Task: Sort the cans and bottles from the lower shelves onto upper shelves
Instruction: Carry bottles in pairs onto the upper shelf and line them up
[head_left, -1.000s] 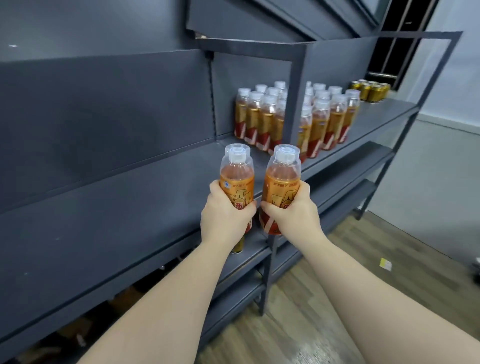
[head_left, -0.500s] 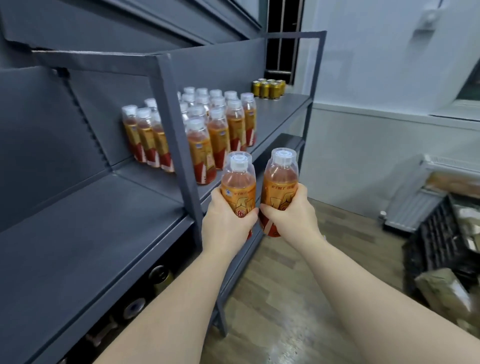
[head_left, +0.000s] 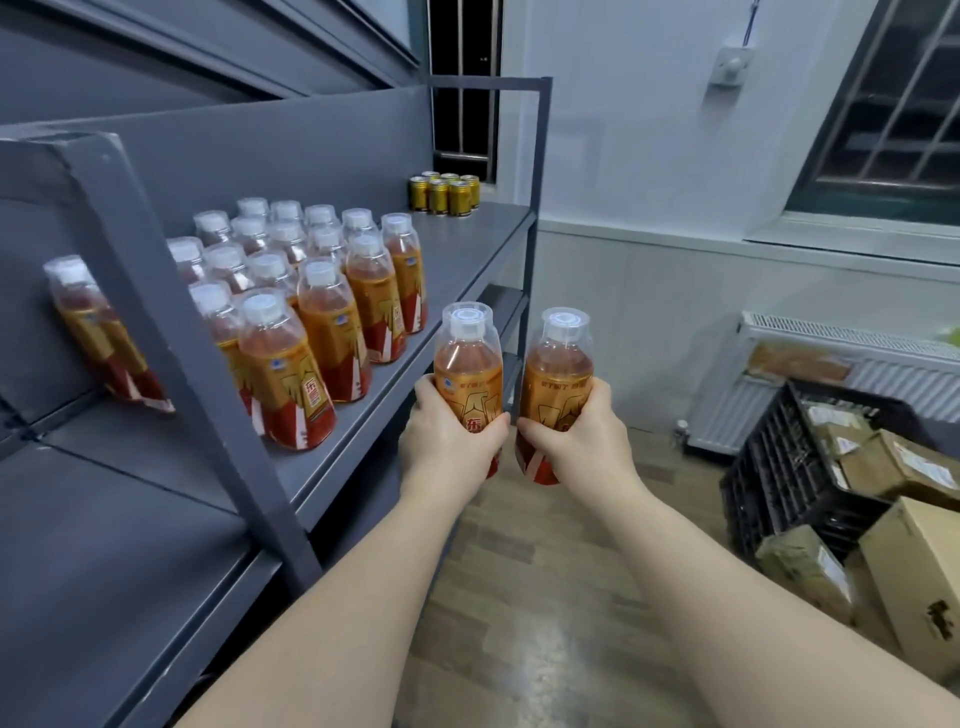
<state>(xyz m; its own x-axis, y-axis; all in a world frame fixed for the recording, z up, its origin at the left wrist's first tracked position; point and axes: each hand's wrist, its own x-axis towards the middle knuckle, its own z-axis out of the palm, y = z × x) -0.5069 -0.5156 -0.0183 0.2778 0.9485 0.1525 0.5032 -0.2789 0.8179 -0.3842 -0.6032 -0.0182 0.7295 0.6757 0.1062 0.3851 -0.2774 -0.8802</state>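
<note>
Grey metal shelf (head_left: 467, 244) down the left side, wood floor, radiator under the window. The upper level has a tight block of orange bottles (head_left: 322, 332) in rows and a few gold cans (head_left: 441, 193) apart at the far end, so it looks sorted by type. Left hand (head_left: 447, 441) has its fingers wrapped round the left bottle (head_left: 467, 364), right hand (head_left: 582, 436) round the right bottle (head_left: 558, 369). Both are upright, just off the shelf edge, probably headed for the bare stretch beside the block. The black crate (head_left: 779, 467) on the floor holds cardboard parcels.
</note>
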